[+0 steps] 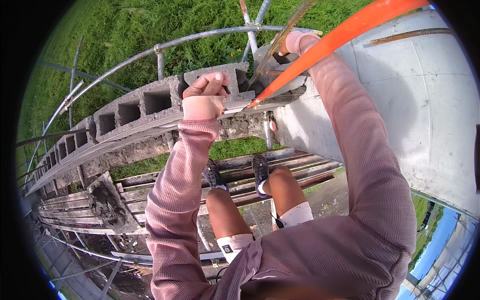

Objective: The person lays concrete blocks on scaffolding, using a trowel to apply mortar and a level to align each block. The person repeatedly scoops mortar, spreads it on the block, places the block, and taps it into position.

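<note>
My left hand (207, 85) is closed at the near edge of a grey hollow concrete block (212, 72) on top of the wall, its fingers curled and thumb uppermost. Farther right, my right hand (283, 46) wraps over the far side of a concrete block (265, 56); the orange strip and my cuff partly hide it. Whether both hands are on one block, I cannot tell. Between them a rusty steel bar (272, 47) rises at a slant beside an open block core. The bright orange strip (330, 45) runs from the blocks up to the right, passing in front of my right wrist.
More hollow blocks (157, 101) line the wall leftward. Scaffold tubes (200, 34) run beyond it, with grass behind. A smooth grey concrete surface (400, 100) lies right. My feet stand on narrow planks (235, 175); a mortar-covered board (109, 204) rests to the left.
</note>
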`<state>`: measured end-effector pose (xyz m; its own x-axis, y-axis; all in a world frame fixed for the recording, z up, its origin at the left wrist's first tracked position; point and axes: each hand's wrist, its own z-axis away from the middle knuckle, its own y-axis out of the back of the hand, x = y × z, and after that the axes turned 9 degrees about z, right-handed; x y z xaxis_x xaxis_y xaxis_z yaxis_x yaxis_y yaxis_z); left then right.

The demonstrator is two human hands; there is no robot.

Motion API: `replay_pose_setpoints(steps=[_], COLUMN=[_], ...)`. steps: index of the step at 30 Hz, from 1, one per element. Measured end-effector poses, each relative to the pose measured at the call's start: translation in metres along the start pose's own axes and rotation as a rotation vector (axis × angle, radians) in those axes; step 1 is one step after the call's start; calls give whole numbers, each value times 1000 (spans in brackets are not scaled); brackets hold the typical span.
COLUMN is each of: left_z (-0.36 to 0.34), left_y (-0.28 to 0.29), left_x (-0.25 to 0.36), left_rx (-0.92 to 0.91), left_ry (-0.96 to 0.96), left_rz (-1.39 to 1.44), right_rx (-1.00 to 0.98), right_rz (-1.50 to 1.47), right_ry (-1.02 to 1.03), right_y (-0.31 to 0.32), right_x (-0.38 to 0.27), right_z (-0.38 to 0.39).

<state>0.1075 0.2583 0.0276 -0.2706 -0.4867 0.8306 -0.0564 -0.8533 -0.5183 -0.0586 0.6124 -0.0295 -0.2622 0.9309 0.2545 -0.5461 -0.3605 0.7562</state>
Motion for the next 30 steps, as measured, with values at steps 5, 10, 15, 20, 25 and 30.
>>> replay_pose_setpoints(steps=[5,10,15,20,25,30], left_z=[-171,-255,-304,-341,-371,-387], left_y=[-57,-105,-125,-132,-112,-105], left_x=[-38,-97,-138,-149,-158,-164], left_rx=[-177,-442,-680,-781,-761,-809], left_ry=[-55,-79,-62,145,359,472], left_rz=[-681,-1013,-1106,-1025,-914,-859], right_rx=[105,229,349,497,1097,1776], right_rz=[-129,-212,-272,-347,-654,-1261], right_ry=[-80,-153,-224,-311,-355,-320], right_y=[-20,-27,-26,-25,-43,-138], right_x=[6,10,-3,-22,-51,-116], right_z=[0,23,57,90,148,202])
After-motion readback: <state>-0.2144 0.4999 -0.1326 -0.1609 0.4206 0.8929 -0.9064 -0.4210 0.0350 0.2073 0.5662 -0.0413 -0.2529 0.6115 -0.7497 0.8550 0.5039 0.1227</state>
